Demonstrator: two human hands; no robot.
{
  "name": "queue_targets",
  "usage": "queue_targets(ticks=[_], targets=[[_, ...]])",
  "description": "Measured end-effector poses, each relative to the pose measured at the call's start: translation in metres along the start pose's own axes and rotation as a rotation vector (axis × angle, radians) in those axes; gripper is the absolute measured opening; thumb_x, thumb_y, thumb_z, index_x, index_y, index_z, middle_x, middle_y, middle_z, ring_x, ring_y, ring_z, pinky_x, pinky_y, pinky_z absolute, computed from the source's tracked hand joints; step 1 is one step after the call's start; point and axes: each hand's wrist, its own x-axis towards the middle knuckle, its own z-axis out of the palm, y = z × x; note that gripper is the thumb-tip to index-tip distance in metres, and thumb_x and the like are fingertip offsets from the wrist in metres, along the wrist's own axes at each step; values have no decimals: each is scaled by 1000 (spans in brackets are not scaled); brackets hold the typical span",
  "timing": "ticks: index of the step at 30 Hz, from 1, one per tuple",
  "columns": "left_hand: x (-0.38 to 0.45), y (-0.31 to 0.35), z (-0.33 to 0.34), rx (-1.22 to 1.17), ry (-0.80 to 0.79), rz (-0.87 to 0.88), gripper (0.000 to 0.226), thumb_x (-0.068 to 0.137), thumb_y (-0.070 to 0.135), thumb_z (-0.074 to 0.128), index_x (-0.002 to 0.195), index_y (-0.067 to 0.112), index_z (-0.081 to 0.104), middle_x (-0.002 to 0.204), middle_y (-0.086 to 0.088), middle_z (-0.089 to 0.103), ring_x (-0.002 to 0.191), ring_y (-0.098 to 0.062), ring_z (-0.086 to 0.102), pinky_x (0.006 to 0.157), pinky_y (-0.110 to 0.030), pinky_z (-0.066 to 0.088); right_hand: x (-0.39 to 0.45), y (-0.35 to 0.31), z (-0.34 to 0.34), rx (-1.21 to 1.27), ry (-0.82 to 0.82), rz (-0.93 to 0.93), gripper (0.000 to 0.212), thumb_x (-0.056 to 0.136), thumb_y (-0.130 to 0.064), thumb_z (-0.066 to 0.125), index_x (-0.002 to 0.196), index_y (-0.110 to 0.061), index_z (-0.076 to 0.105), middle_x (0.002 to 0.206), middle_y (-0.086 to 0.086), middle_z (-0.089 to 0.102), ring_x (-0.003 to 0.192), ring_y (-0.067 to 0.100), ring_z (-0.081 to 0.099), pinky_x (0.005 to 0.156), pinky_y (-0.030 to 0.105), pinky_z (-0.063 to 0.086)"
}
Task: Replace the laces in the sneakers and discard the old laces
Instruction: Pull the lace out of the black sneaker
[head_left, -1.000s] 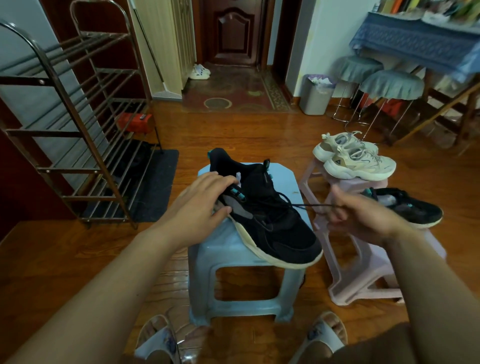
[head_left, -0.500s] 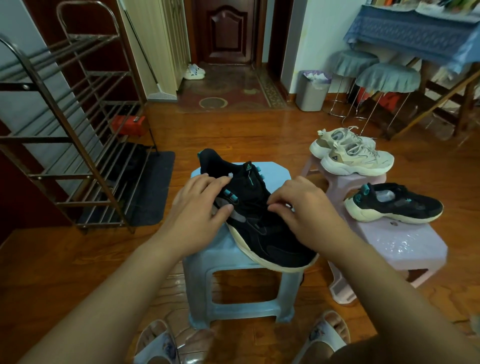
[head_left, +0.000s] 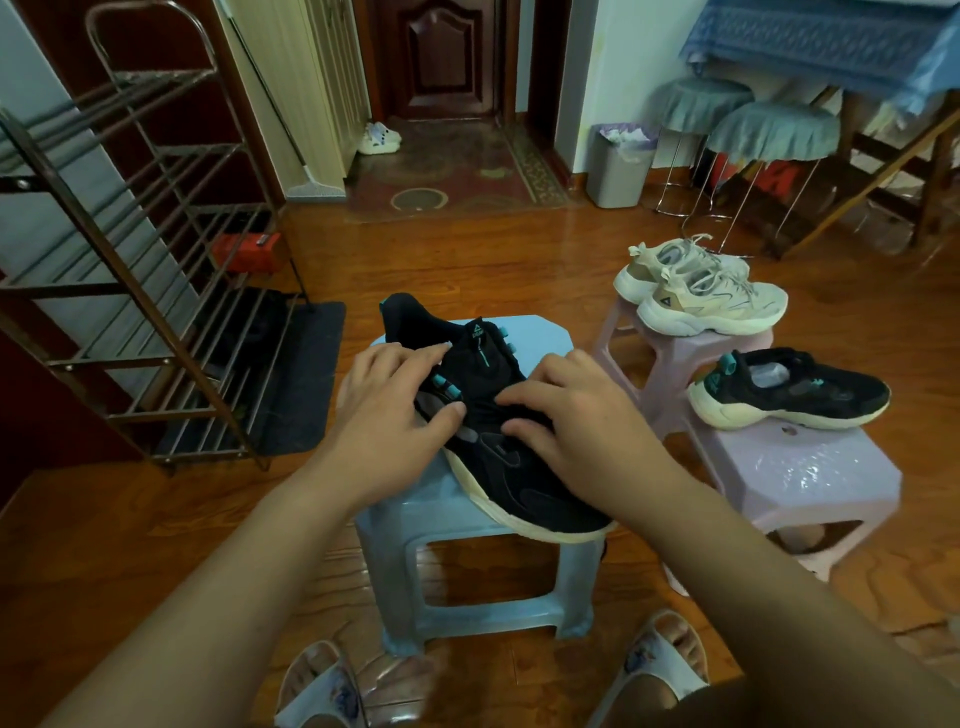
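Both our forearms reach forward from the lower corners and converge toward the centre. Our left hand (head_left: 395, 410) lies palm down, its fingers extended forward and its thumb angled inward toward the other hand. Our right hand (head_left: 576, 415) also lies palm down, with its fingers bent at the knuckles and pointing left, fingertips close to the left thumb. Our wrists are nearly straight. Our two feet, in open-toed slippers, show at the bottom edge.
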Motion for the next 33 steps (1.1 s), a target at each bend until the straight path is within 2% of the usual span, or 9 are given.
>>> queue_targets(ticks=[7,11,14,16,20,22,29,31,33], targets=[[1,1,2,33,-11,-15,68,89,61,46,153,39,36,138,16,42,141,-6,15,113,-34,16,2,-11,5,-94,14,-24,11,93,-25,65,97,-19,73,89,-1,56,86,20,46,70,42,47],[2,-1,-2,46,-29,-24,68,89,62,41,153,40,36,140,16,43,143,-8,16,116,-39,16,-4,-6,-9,36,34,35,10,95,-23,63,96,-19,72,98,-7,46,94,14,42,80,31,37],[2,-3,-6,40,-39,-16,61,96,59,45,153,41,35,138,17,41,144,-8,16,118,-40,14,-17,20,-34,138,-7,267,10,98,-23,59,98,-21,69,105,-10,48,102,10,47,88,25,38],[2,-3,-7,43,-40,-8,57,100,51,52,154,42,34,135,20,39,144,-8,15,119,-40,13,-26,49,-49,161,-42,515,12,101,-22,54,94,-23,64,99,-6,56,92,12,55,76,25,43],[2,-3,-7,51,-44,0,59,99,42,56,154,42,34,134,17,42,143,-8,14,119,-40,13,-38,100,-63,3,-122,979,15,102,-17,54,98,-11,67,104,16,67,95,32,60,80,44,51],[1,-2,-7,48,-41,3,60,99,41,58,154,42,34,133,18,42,143,-8,15,119,-41,13,-42,107,-65,62,-251,935,13,100,-17,58,104,-14,70,107,11,68,97,27,62,89,49,53],[4,-8,-7,72,-20,124,61,93,41,60,150,29,44,134,17,46,146,-15,23,124,-44,6,-37,40,-98,872,-1035,129,20,97,-13,65,109,-23,78,99,3,72,94,17,67,85,28,51],[6,-10,-5,43,-23,145,60,93,35,65,149,25,46,142,11,49,149,-15,25,125,-42,6,-31,25,-89,817,-974,141,20,97,-24,62,112,-25,75,101,1,74,93,13,69,83,24,52],[6,-9,-3,8,-31,150,61,91,34,64,149,23,47,142,7,51,145,-16,33,124,-43,16,-22,9,-69,684,-676,228,17,96,-35,60,104,-29,74,95,-7,73,85,8,68,78,27,55]])
